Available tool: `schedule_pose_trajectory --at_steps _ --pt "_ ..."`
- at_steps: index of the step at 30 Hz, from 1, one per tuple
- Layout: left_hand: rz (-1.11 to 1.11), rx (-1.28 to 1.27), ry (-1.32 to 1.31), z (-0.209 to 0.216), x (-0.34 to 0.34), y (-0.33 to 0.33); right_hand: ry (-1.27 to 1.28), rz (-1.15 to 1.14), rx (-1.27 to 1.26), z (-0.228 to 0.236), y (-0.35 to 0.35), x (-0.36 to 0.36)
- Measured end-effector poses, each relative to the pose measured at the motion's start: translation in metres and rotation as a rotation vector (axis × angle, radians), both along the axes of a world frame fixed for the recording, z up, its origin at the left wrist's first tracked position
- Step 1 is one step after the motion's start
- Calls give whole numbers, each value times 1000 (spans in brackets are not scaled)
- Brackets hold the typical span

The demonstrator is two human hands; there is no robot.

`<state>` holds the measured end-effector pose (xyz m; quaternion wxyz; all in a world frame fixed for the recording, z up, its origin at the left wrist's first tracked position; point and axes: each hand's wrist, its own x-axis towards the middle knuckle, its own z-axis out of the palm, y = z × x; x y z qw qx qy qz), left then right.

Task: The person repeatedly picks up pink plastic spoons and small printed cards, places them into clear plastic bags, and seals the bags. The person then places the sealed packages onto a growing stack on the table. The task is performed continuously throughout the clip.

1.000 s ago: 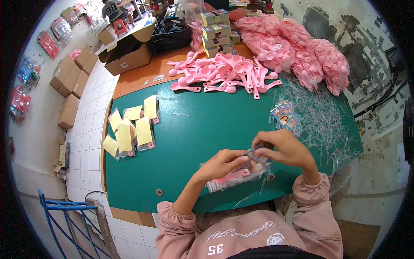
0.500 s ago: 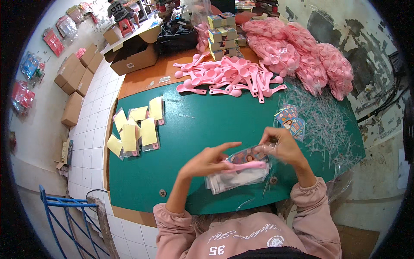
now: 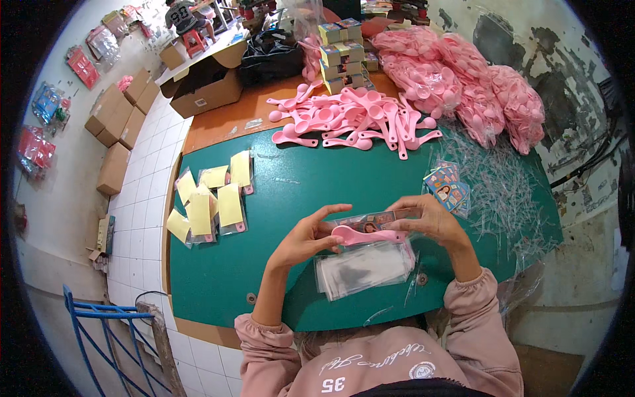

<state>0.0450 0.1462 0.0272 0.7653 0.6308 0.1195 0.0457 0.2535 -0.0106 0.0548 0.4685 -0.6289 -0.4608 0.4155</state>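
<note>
Between my hands is a clear plastic bag [image 3: 407,213] with a printed card [image 3: 372,223] in it. A pink measuring spoon [image 3: 364,236] lies lengthwise along the bag's near side; whether it is inside cannot be made out. My left hand [image 3: 301,238] grips the left end of the bag, thumb by the spoon's bowl and index finger stretched along the top. My right hand [image 3: 433,221] pinches the right end, near the spoon's handle tip. Just below, a stack of flat clear bags [image 3: 364,270] rests on the green table [image 3: 291,198].
Finished-looking packs with yellow cards [image 3: 210,202] lie at left. Loose pink spoons [image 3: 357,116] are heaped at the back, beside bagged spoons [image 3: 463,86] and stacked cards [image 3: 342,56]. More cards [image 3: 450,188] and clear plastic strips [image 3: 496,192] lie at right. A person [image 3: 186,20] sits far off.
The spoon and bag have moved slightly up, away from the stack of clear bags. My right hand has come down closer, and my left hand now holds the bag's left end.
</note>
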Motion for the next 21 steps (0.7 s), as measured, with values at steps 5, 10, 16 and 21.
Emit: schedule_pose_trajectory --at_steps 5,10,16,21 --pt "557 453 125 -18 14 -22 -259 -240 37 -4 4 -6" --pt "235 -586 12 -23 16 -50 -699 -125 235 -9 6 -37" --pt "199 -449 127 -32 2 -53 -759 134 138 -12 -9 -55" --pt "170 -324 91 -43 -1 -51 -715 78 198 -33 6 -62"
